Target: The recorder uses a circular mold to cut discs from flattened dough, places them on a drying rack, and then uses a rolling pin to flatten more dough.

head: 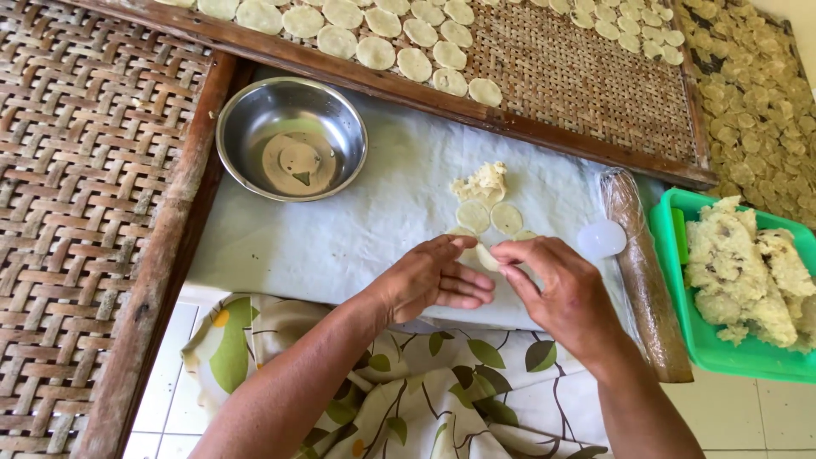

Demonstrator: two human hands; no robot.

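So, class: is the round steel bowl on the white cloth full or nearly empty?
Nearly empty. The round steel bowl stands upright on the white cloth; its shiny bare bottom shows, with at most a thin film of liquid.

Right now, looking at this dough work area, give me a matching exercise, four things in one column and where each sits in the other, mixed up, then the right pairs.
Things:
1. steel bowl
2. green tub
3. rolling pin
4. dough scrap

Places:
A. far right, holding a heap of dough
B. on the white cloth, just above two flat discs
C. upper left of the cloth, beside the woven tray
D. right edge of the cloth, wrapped in plastic

Pairs: 1-C, 2-A, 3-D, 4-B
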